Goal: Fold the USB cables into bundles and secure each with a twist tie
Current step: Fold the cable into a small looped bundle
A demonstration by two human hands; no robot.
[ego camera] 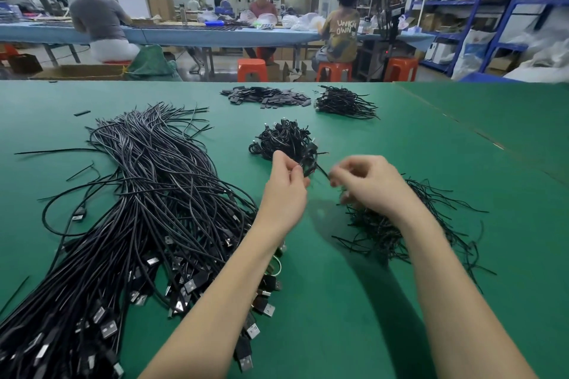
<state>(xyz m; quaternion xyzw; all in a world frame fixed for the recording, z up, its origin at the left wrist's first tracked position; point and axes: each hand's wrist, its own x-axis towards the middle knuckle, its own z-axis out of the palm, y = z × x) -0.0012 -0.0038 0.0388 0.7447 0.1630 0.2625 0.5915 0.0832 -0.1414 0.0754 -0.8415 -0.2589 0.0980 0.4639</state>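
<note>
Head cam from where I'm standing: left hand (288,191) pinches a folded cable bundle (309,163) just above the worktop (415,148), and right hand (366,184) pinches what looks like a twist tie (323,172) running to it, though it's a bit blurry. I'd keep the loops squeezed tight and wrap the tie round the middle. Loose cables (147,194) lie piled on the left, spare ties (400,224) under the right wrist, finished bundles (286,138) just behind. Green mat, busy workshop, people on orange stools (252,69).
</note>
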